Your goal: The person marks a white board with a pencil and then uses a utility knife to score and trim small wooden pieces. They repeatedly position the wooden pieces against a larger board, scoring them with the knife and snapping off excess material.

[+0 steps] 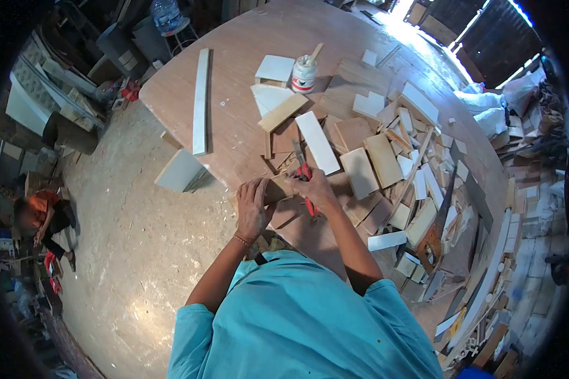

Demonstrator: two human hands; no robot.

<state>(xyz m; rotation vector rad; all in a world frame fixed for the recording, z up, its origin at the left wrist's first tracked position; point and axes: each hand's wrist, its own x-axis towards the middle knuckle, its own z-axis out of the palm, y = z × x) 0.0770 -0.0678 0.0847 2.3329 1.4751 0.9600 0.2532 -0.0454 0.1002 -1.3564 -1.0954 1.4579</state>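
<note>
My left hand (253, 205) grips a brown wood block (275, 191) at the near edge of the table, its fingers pressed over the block's left end. In my right hand (317, 189) is a red-handled cutting tool (305, 171) with a narrow grey metal end pointing away from me. The fingers close around its handle, just right of the block. Wood shavings and small offcuts (287, 164) lie just beyond the block. Close to the tool rests a white board piece (317, 143).
Scrap wood (417, 177) is heaped on the table's right side, with a wooden-handled saw (430, 247) among it. A glue jar (304, 74) with a stick stands farther back. One long white strip (201, 101) lies left. Another person (44, 218) sits at far left.
</note>
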